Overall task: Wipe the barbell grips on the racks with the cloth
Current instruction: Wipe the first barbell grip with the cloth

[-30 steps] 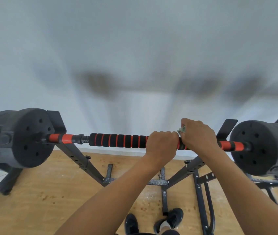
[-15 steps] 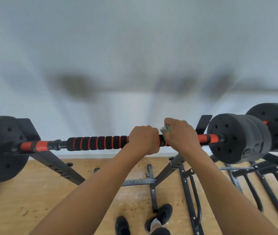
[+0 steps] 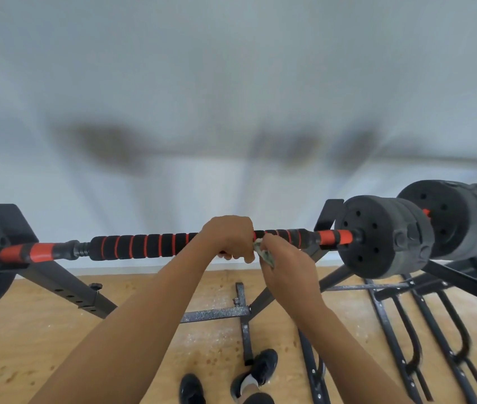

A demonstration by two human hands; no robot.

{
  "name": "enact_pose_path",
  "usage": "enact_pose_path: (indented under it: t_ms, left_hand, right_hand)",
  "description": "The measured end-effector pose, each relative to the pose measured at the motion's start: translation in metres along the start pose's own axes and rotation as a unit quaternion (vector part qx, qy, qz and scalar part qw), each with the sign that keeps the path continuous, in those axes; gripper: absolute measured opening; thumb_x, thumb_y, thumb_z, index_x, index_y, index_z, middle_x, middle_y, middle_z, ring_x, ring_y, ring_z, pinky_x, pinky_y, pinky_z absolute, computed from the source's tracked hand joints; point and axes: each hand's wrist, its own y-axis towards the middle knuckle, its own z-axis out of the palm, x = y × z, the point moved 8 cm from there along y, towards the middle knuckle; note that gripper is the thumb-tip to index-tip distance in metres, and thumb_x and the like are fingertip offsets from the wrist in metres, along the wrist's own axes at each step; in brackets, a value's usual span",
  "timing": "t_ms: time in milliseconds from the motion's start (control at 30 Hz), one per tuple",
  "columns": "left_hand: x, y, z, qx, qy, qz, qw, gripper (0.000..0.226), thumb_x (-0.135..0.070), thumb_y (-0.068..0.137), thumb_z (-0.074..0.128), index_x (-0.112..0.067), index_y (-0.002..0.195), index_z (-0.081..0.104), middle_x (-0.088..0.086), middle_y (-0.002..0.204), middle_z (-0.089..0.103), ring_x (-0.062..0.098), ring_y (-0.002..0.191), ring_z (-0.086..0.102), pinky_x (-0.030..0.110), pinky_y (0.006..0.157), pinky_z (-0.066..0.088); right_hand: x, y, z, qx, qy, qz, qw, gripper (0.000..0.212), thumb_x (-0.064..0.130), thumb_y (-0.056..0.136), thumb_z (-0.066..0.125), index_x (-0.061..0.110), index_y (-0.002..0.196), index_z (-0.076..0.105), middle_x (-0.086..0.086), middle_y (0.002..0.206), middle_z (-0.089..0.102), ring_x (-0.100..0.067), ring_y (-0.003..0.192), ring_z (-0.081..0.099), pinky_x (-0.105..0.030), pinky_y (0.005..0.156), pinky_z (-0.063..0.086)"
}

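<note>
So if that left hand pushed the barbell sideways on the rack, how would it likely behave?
The barbell would probably resist: stacked black weight plates on both ends suggest it is heavy. Being round, it could roll a little in the rack hooks. The ribbed foam grip under the left hand likely keeps the hold from slipping.

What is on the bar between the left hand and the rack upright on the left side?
In the head view, only ribbed black-and-orange foam grip, then a bare metal collar, lie between the left hand and the rack upright.
</note>
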Motion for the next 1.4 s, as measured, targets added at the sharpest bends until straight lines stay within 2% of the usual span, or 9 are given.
enact_pose_path:
  t_ms: [133, 200, 333, 500, 700, 933, 1133, 1300, 1400]
  left_hand:
    - [0.002, 0.001, 0.003, 0.080, -0.072, 0.028, 0.994, 0.029, -0.014, 0.080, 0.085, -0.002, 0.101, 0.069, 0.006, 0.071, 0.068, 0.014, 0.045, 0.059, 0.026, 0.052, 0.054]
    - [0.002, 0.001, 0.000, 0.087, -0.082, 0.040, 0.992, 0.031, -0.011, 0.080, 0.086, 0.000, 0.103, 0.069, 0.008, 0.072, 0.068, 0.014, 0.046, 0.060, 0.026, 0.052, 0.055]
    - [0.003, 0.003, 0.000, 0.081, -0.073, 0.042, 0.993, 0.020, -0.010, 0.082, 0.084, -0.002, 0.086, 0.067, 0.004, 0.063, 0.065, 0.013, 0.042, 0.058, 0.026, 0.052, 0.054]
    - [0.004, 0.006, 0.004, 0.087, -0.078, 0.039, 0.992, 0.017, -0.007, 0.083, 0.083, -0.003, 0.081, 0.066, 0.004, 0.062, 0.065, 0.014, 0.043, 0.058, 0.027, 0.054, 0.055]
    - [0.002, 0.005, 0.003, 0.085, -0.090, 0.036, 0.992, 0.020, -0.008, 0.084, 0.081, 0.000, 0.098, 0.069, 0.008, 0.072, 0.067, 0.015, 0.047, 0.058, 0.026, 0.051, 0.052]
    - [0.002, -0.002, -0.003, -0.029, 0.027, 0.017, 0.999, 0.021, -0.019, 0.078, 0.071, -0.026, 0.087, 0.054, -0.003, 0.070, 0.064, 0.013, 0.054, 0.060, 0.026, 0.055, 0.047]
    - [-0.006, -0.016, -0.005, -0.142, 0.093, 0.022, 0.985, 0.018, -0.018, 0.083, 0.066, -0.026, 0.098, 0.058, -0.005, 0.077, 0.060, 0.019, 0.070, 0.061, 0.032, 0.065, 0.049]
    - [-0.014, -0.030, -0.005, -0.223, 0.147, 0.018, 0.963, 0.013, -0.018, 0.091, 0.064, -0.026, 0.099, 0.057, -0.005, 0.076, 0.055, 0.021, 0.070, 0.059, 0.033, 0.069, 0.047]
    - [-0.016, -0.032, -0.004, -0.209, 0.156, 0.025, 0.965, 0.021, -0.021, 0.090, 0.067, -0.023, 0.110, 0.060, -0.005, 0.080, 0.057, 0.021, 0.073, 0.059, 0.033, 0.070, 0.046]
  right_hand:
    - [-0.010, -0.025, 0.026, 0.054, -0.005, -0.011, 0.998, 0.020, 0.021, 0.086, 0.080, 0.027, 0.091, 0.061, 0.015, 0.078, 0.061, -0.003, 0.061, 0.049, -0.014, 0.049, 0.037]
    - [-0.010, -0.023, 0.012, 0.018, 0.032, -0.003, 0.999, 0.016, 0.025, 0.089, 0.078, 0.026, 0.096, 0.063, 0.018, 0.081, 0.060, 0.000, 0.064, 0.049, -0.010, 0.053, 0.032]
    - [-0.008, 0.020, -0.016, -0.050, 0.054, 0.011, 0.997, 0.018, 0.028, 0.095, 0.069, 0.026, 0.112, 0.061, 0.015, 0.096, 0.064, -0.009, 0.078, 0.061, -0.026, 0.061, 0.054]
    - [-0.004, 0.027, 0.002, -0.042, 0.023, -0.015, 0.999, 0.003, 0.020, 0.097, 0.066, 0.018, 0.098, 0.067, 0.009, 0.089, 0.059, -0.015, 0.068, 0.056, -0.026, 0.052, 0.043]
    - [-0.012, -0.006, 0.004, -0.063, 0.054, -0.039, 0.996, 0.023, 0.018, 0.092, 0.077, 0.023, 0.113, 0.072, 0.012, 0.084, 0.062, -0.008, 0.067, 0.054, -0.023, 0.047, 0.046]
    - [-0.029, -0.017, -0.020, -0.053, 0.068, 0.002, 0.996, 0.020, 0.027, 0.091, 0.073, 0.026, 0.110, 0.066, 0.015, 0.091, 0.068, -0.005, 0.074, 0.063, -0.024, 0.056, 0.055]
    - [-0.020, 0.042, -0.013, -0.020, -0.031, 0.017, 0.999, 0.020, 0.030, 0.097, 0.064, 0.022, 0.086, 0.049, 0.009, 0.076, 0.054, -0.014, 0.064, 0.053, -0.036, 0.055, 0.054]
    - [-0.016, 0.074, -0.004, 0.045, -0.090, 0.044, 0.994, 0.017, 0.035, 0.100, 0.057, 0.021, 0.090, 0.053, 0.006, 0.079, 0.058, -0.019, 0.069, 0.056, -0.031, 0.059, 0.039]
    - [-0.020, 0.068, -0.008, 0.065, -0.084, 0.065, 0.992, 0.016, 0.036, 0.101, 0.055, 0.021, 0.094, 0.053, 0.004, 0.078, 0.060, -0.019, 0.069, 0.059, -0.031, 0.060, 0.047]
